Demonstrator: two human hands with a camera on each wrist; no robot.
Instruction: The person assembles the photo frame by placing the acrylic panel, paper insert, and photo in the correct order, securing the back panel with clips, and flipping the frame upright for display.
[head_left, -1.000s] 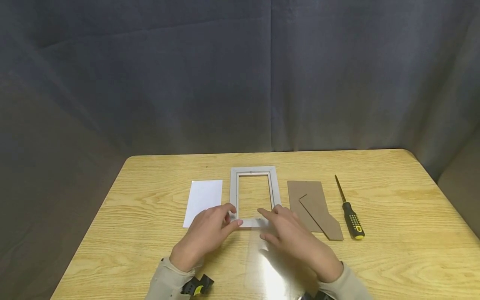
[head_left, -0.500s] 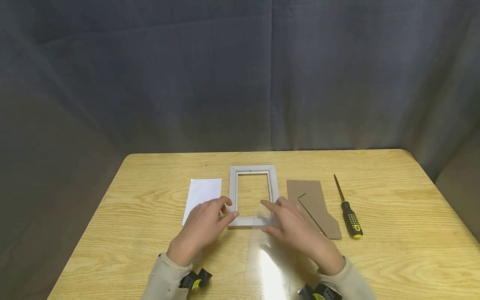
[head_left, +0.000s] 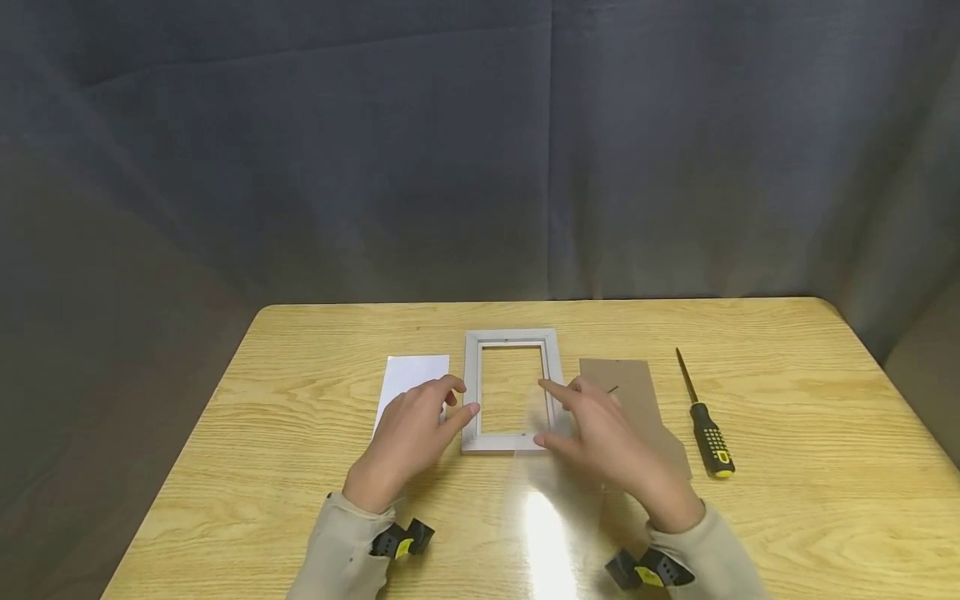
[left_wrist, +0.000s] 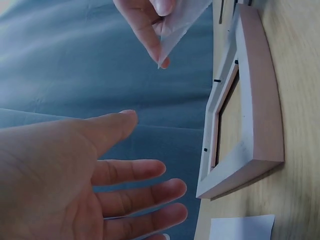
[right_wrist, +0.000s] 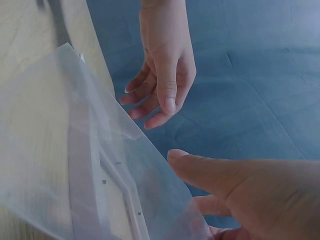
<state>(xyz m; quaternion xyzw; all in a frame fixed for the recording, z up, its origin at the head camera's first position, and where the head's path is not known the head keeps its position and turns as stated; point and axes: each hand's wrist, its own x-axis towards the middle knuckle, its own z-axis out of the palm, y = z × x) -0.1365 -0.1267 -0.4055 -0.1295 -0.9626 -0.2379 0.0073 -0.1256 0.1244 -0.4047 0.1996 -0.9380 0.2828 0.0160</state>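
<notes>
One dark curtain [head_left: 397,167] fills everything from ten o'clock round to two, with a seam running down it just past twelve, taking the frame as the middle of the dial. Below it spreads the wood-grain table [head_left: 300,492], a bright patch of glare on it near six o'clock. Two beige sleeves come in from the near edge, the left sleeve [head_left: 337,550] at seven o'clock and the right sleeve [head_left: 716,558] at five.

At eight o'clock, the left hand [head_left: 408,433] hovers near the frame, thumb and fingers apart. At four o'clock, the right hand [head_left: 607,437] pinches a clear sheet [right_wrist: 95,160] at its edge between thumb and fingers. That sheet is tilted and passes in front of the frame's five o'clock corner; I cannot tell whether it touches.

The frame [head_left: 472,367] lies flat on the table, pale and hollow, wood grain showing through its opening. Just beside it at three to four o'clock is a brown board [head_left: 637,408], partly hidden by the right hand. Just beside it at nine o'clock lies white paper [head_left: 411,375], partly covered by the left hand. Farther out past the board, toward three o'clock, a screwdriver [head_left: 707,429] with a black and yellow handle points its shaft at eleven.

Smaller still are the black wrist devices [head_left: 403,540] by both cuffs and, smallest, the dark pins [left_wrist: 217,80] along the frame's inner edge.
</notes>
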